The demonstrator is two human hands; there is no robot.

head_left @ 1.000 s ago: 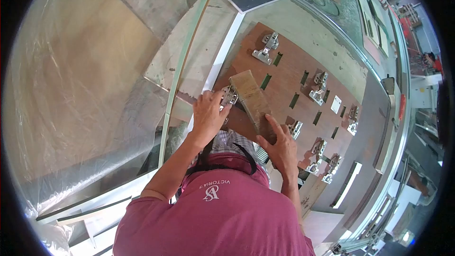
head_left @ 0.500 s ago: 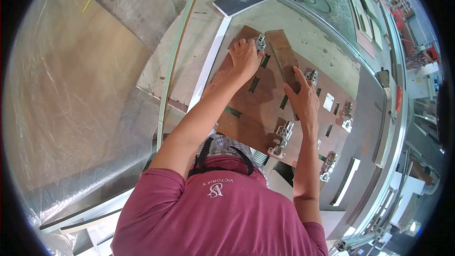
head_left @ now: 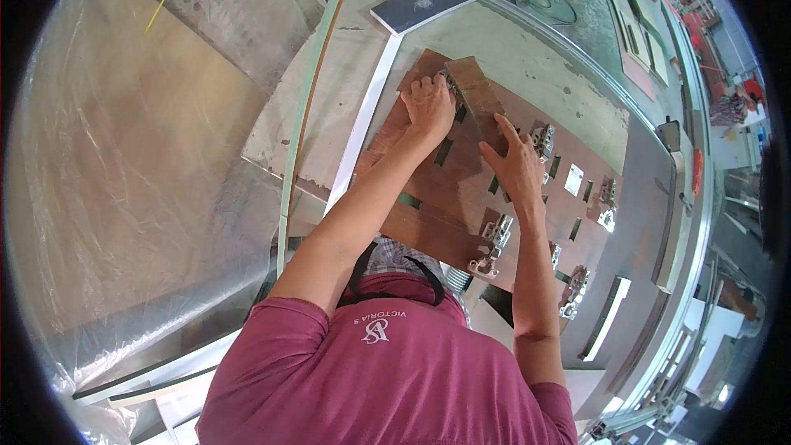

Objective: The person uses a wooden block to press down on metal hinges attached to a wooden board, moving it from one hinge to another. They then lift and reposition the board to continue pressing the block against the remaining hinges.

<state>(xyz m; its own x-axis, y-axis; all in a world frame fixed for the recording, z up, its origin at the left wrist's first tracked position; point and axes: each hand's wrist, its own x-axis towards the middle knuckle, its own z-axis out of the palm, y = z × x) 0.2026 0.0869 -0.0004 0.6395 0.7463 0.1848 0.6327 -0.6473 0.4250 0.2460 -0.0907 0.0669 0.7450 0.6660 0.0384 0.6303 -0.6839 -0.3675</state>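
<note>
Since the earlier frame, the flat brown wooden block (head_left: pixel 475 91) has shifted toward my left hand (head_left: pixel 429 109); its far end now lies beside the silver metal hinge (head_left: pixel 450 81) at the far end of the reddish-brown slotted panel (head_left: pixel 428 227); left fingers curled closely on the hinge; right hand (head_left: pixel 519 169) gripping the block's near end; from my distant post, I judge a loose grip could let the block slip and pinch the left fingertips; the hinge, plainer earlier, is now mostly hidden
</note>
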